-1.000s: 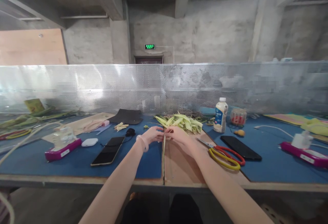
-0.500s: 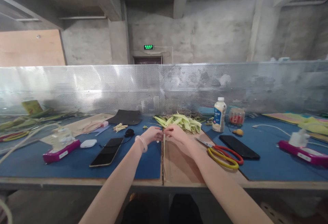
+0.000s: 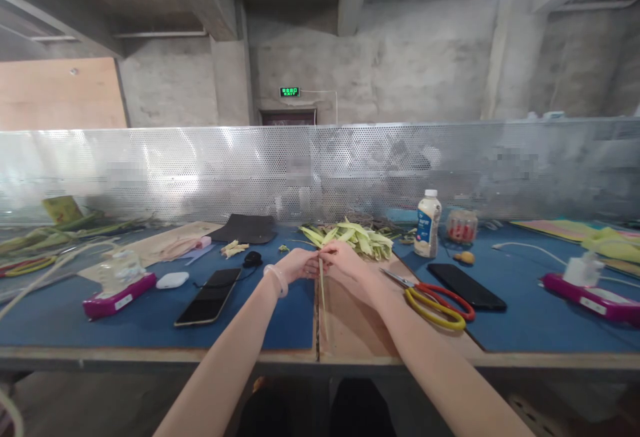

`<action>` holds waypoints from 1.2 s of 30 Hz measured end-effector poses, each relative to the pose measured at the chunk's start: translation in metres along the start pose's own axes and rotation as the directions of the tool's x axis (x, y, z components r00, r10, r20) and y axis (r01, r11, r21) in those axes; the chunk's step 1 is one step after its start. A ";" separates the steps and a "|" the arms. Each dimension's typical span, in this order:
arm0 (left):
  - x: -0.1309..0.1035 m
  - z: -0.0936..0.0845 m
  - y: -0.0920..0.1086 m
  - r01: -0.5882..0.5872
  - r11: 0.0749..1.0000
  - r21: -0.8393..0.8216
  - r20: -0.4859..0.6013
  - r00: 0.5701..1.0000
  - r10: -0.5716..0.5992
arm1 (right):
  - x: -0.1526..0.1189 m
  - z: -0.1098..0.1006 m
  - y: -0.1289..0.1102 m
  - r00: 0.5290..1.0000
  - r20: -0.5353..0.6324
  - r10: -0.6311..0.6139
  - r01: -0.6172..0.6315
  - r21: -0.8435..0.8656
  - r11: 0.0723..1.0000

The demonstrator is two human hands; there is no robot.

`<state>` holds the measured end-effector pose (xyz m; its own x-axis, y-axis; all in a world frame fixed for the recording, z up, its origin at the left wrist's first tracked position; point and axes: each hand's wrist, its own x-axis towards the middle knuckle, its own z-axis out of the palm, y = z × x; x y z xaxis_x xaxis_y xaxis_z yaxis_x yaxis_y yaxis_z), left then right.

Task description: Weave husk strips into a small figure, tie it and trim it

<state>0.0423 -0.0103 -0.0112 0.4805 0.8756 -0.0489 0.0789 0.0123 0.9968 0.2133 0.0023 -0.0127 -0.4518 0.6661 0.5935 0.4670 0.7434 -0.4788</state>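
My left hand (image 3: 301,264), with a pale bracelet at the wrist, meets my right hand (image 3: 341,257) over the seam at the middle of the table. The fingers of both are closed together on the top of a thin pale leaf strip (image 3: 323,297), which hangs down toward the table's front edge. Just behind my hands lies a heap of light green leaf strips (image 3: 361,239). Scissors (image 3: 440,303) with red and yellow handles lie beside my right forearm, on the wooden board (image 3: 353,320).
Left of my hands are a phone (image 3: 210,297), a white case (image 3: 173,280), a purple power strip (image 3: 120,295) and a black sheet (image 3: 247,229). On the right stand a bottle (image 3: 427,225) and a jar (image 3: 462,227), near a dark phone (image 3: 467,286) and another power strip (image 3: 593,297).
The hanging strip has swung slightly right at its lower end and shows more clearly. My hands have shifted a little, with their fingertips closer together.
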 end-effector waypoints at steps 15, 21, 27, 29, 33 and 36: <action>-0.002 0.003 0.002 -0.025 1.000 0.004 -0.043 0.999 0.026 | 0.001 0.003 0.004 0.998 -0.053 -0.022 0.022 0.014 1.000; -0.002 0.005 0.002 -0.020 0.999 0.036 -0.065 0.998 0.023 | 0.001 0.004 0.004 0.999 -0.043 0.020 -0.021 -0.012 1.000; -0.003 0.005 0.001 -0.010 0.998 0.060 -0.042 0.999 0.012 | 0.000 0.004 0.011 0.998 -0.008 0.068 -0.068 -0.009 0.998; -0.003 0.006 0.002 -0.005 0.998 0.061 -0.044 0.999 0.007 | -0.001 0.004 0.011 0.997 -0.003 0.079 -0.079 -0.008 0.997; -0.003 0.007 0.003 0.008 0.999 0.054 -0.065 0.998 -0.004 | -0.001 0.006 0.006 0.994 -0.034 0.101 -0.101 -0.007 0.995; -0.002 0.006 0.002 0.008 0.999 0.033 -0.090 0.996 -0.005 | 0.000 0.010 0.001 0.987 -0.097 0.124 -0.125 0.001 0.992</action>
<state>0.0466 -0.0144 -0.0094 0.3991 0.9156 -0.0481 0.1117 0.0035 0.9937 0.2065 0.0035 -0.0198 -0.3142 0.7440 0.5897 0.5190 0.6547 -0.5496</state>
